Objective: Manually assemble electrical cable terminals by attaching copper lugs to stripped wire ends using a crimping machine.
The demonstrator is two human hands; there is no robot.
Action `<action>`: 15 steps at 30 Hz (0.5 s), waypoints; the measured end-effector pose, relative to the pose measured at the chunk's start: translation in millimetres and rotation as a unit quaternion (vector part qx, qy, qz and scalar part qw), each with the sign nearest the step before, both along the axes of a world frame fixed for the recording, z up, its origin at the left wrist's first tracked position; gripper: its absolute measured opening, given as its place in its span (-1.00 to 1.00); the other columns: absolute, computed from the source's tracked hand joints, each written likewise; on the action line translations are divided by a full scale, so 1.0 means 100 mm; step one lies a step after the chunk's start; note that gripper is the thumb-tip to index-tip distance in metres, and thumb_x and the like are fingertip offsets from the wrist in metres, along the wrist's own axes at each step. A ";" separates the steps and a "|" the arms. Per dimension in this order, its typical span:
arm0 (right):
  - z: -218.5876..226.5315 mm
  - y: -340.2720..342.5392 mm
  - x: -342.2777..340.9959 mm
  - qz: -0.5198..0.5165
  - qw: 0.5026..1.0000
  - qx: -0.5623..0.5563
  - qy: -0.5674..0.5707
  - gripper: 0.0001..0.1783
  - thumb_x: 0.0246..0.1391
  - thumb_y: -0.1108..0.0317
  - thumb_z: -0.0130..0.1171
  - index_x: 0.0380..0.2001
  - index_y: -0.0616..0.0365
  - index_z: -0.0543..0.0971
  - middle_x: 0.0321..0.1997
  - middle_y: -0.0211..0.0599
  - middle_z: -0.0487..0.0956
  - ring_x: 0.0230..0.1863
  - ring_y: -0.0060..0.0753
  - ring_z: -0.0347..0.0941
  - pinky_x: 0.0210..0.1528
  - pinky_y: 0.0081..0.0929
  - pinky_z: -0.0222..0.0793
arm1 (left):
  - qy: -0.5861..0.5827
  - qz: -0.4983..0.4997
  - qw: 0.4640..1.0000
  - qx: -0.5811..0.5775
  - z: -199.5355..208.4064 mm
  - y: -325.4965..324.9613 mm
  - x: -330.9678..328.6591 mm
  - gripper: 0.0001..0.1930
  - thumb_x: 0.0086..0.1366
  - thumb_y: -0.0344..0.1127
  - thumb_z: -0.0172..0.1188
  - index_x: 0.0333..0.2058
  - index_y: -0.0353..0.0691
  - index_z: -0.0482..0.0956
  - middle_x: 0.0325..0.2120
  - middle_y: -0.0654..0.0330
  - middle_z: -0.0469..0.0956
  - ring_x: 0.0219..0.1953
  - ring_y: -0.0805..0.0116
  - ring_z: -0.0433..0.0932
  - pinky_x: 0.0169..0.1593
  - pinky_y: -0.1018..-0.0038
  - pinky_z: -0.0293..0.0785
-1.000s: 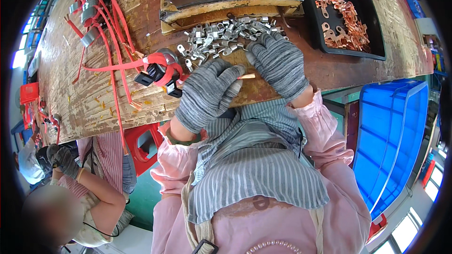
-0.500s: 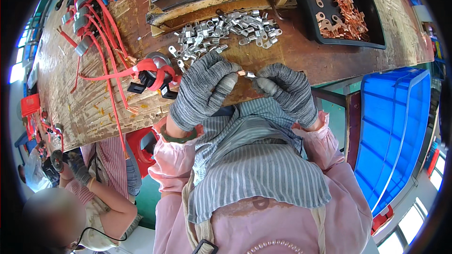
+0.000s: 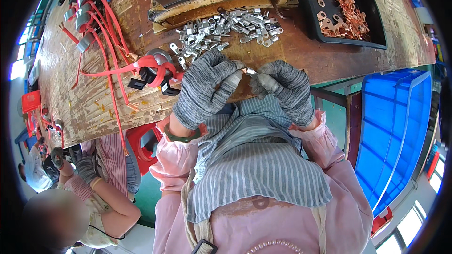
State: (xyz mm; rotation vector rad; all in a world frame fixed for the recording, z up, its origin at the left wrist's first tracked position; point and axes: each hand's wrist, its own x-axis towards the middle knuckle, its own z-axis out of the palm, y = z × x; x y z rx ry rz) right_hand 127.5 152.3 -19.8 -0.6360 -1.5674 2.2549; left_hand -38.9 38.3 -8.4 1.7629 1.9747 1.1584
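Observation:
Both my hands wear grey knit gloves and meet over the table's near edge. My left hand [image 3: 205,89] is closed, pinching a lead with a bare copper end [image 3: 244,70] at its fingertips. My right hand [image 3: 286,89] is closed on a silver cable lug [image 3: 251,71], which meets the copper end; how deep the wire sits in it cannot be made out. Beside my left hand lies a round metal part with red leads [image 3: 160,59] and black feet. A loose pile of silver cable lugs [image 3: 214,30] lies just beyond my hands.
A metal press-like fixture on a wooden base [image 3: 221,0] stands behind the pile. At the far right is a black tray [image 3: 372,44] holding copper lugs. More red-leaded parts [image 3: 84,42] lie left. A blue crate [image 3: 391,131] stands right of the table. Another person's gloved hand [image 3: 86,167] shows lower left.
My fingers have shifted slightly around the lug, and the lug has tilted a little. My right fingertips have spread somewhat below it. The view has moved slightly.

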 end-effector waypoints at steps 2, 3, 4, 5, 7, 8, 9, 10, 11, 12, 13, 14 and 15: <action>0.01 -0.01 0.00 -0.010 1.000 -0.013 0.002 -0.85 0.06 0.43 0.04 -0.31 0.27 0.45 -0.43 -0.27 0.53 -0.37 -0.49 0.48 -0.34 -0.59 0.44 | -0.014 -0.004 1.000 -0.003 -0.03 0.00 0.00 -0.78 0.07 -0.30 0.15 -0.28 -0.20 0.54 -0.52 0.11 0.37 -0.47 0.17 0.38 -0.39 0.37 0.33; 0.02 -0.01 -0.01 -0.020 0.999 -0.026 0.003 -0.85 0.07 0.42 0.04 -0.31 0.27 0.45 -0.42 -0.26 0.54 -0.36 -0.48 0.49 -0.34 -0.59 0.45 | -0.029 -0.009 1.000 -0.005 -0.04 0.00 0.00 -0.77 0.07 -0.30 0.15 -0.26 -0.19 0.55 -0.53 0.11 0.36 -0.48 0.19 0.38 -0.39 0.38 0.33; 0.02 -0.01 -0.01 -0.020 0.999 -0.026 0.003 -0.85 0.07 0.42 0.04 -0.31 0.27 0.45 -0.42 -0.26 0.54 -0.36 -0.48 0.49 -0.34 -0.59 0.45 | -0.030 -0.009 1.000 -0.005 -0.04 0.01 0.00 -0.77 0.07 -0.30 0.15 -0.26 -0.19 0.55 -0.53 0.11 0.36 -0.48 0.19 0.38 -0.39 0.38 0.33; 0.02 0.00 -0.02 -0.021 0.999 -0.037 0.001 -0.85 0.07 0.42 0.03 -0.30 0.27 0.45 -0.42 -0.25 0.54 -0.36 -0.47 0.50 -0.34 -0.58 0.46 | -0.037 -0.002 0.999 -0.016 -0.03 0.01 0.01 -0.76 0.07 -0.31 0.15 -0.24 -0.17 0.55 -0.54 0.11 0.35 -0.49 0.19 0.37 -0.41 0.38 0.32; 0.03 0.02 -0.03 -0.022 0.999 -0.048 -0.002 -0.84 0.07 0.41 0.03 -0.30 0.27 0.44 -0.41 -0.23 0.54 -0.35 -0.46 0.50 -0.34 -0.57 0.47 | -0.045 0.005 0.999 -0.027 -0.03 0.03 0.02 -0.75 0.07 -0.32 0.15 -0.22 -0.16 0.55 -0.55 0.12 0.34 -0.50 0.20 0.37 -0.42 0.39 0.32; 0.04 0.03 -0.03 -0.020 0.998 -0.058 -0.004 -0.84 0.08 0.41 0.03 -0.29 0.27 0.44 -0.40 -0.22 0.54 -0.34 -0.45 0.51 -0.33 -0.55 0.48 | -0.040 0.007 0.999 -0.017 -0.02 0.04 0.02 -0.75 0.07 -0.31 0.15 -0.22 -0.15 0.56 -0.56 0.12 0.33 -0.51 0.20 0.36 -0.43 0.39 0.32; 0.04 0.04 -0.03 -0.019 0.998 -0.067 -0.006 -0.83 0.08 0.41 0.02 -0.28 0.27 0.43 -0.39 -0.22 0.54 -0.34 -0.44 0.51 -0.33 -0.53 0.49 | -0.034 0.010 0.999 -0.006 -0.02 0.04 0.02 -0.75 0.07 -0.31 0.15 -0.23 -0.14 0.56 -0.56 0.11 0.32 -0.52 0.20 0.36 -0.44 0.38 0.31; 0.05 0.04 -0.03 -0.018 0.998 -0.068 -0.006 -0.83 0.08 0.41 0.02 -0.28 0.27 0.43 -0.39 -0.22 0.54 -0.34 -0.44 0.51 -0.33 -0.53 0.49 | -0.034 0.010 0.999 -0.007 -0.02 0.04 0.02 -0.75 0.07 -0.31 0.15 -0.23 -0.14 0.56 -0.56 0.11 0.32 -0.52 0.20 0.36 -0.44 0.38 0.31; 0.05 0.04 -0.03 -0.018 0.997 -0.069 -0.004 -0.83 0.08 0.41 0.02 -0.27 0.27 0.43 -0.39 -0.22 0.54 -0.34 -0.44 0.51 -0.33 -0.53 0.49 | -0.025 0.003 1.000 -0.009 -0.02 0.04 0.01 -0.74 0.07 -0.31 0.15 -0.22 -0.14 0.56 -0.56 0.11 0.31 -0.52 0.20 0.36 -0.44 0.38 0.31; 0.06 0.04 -0.03 -0.017 0.997 -0.070 -0.003 -0.83 0.08 0.42 0.02 -0.27 0.27 0.43 -0.38 -0.22 0.54 -0.34 -0.43 0.51 -0.33 -0.53 0.49 | -0.017 -0.004 1.000 -0.011 -0.02 0.03 0.01 -0.74 0.07 -0.30 0.15 -0.21 -0.14 0.56 -0.55 0.11 0.31 -0.52 0.19 0.35 -0.44 0.38 0.32; 0.05 0.05 -0.03 -0.016 0.997 -0.070 -0.003 -0.83 0.08 0.42 0.02 -0.27 0.27 0.43 -0.38 -0.22 0.54 -0.34 -0.43 0.51 -0.33 -0.53 0.49 | -0.017 -0.003 1.000 -0.012 -0.02 0.03 0.02 -0.74 0.07 -0.30 0.15 -0.21 -0.14 0.56 -0.55 0.11 0.31 -0.52 0.19 0.35 -0.44 0.38 0.32; 0.05 0.05 -0.03 -0.013 0.998 -0.053 0.005 -0.84 0.07 0.43 0.02 -0.27 0.27 0.44 -0.38 -0.22 0.54 -0.34 -0.43 0.51 -0.32 -0.53 0.49 | -0.023 0.004 1.000 -0.018 0.00 0.03 0.03 -0.73 0.07 -0.29 0.15 -0.21 -0.14 0.56 -0.55 0.10 0.31 -0.52 0.18 0.35 -0.44 0.37 0.32; 0.04 0.05 -0.03 -0.009 0.999 -0.036 0.012 -0.84 0.06 0.45 0.03 -0.27 0.27 0.44 -0.38 -0.22 0.54 -0.34 -0.43 0.51 -0.31 -0.54 0.48 | -0.030 0.011 0.999 -0.024 0.01 0.03 0.04 -0.72 0.07 -0.29 0.15 -0.20 -0.14 0.55 -0.55 0.10 0.31 -0.51 0.18 0.36 -0.43 0.37 0.32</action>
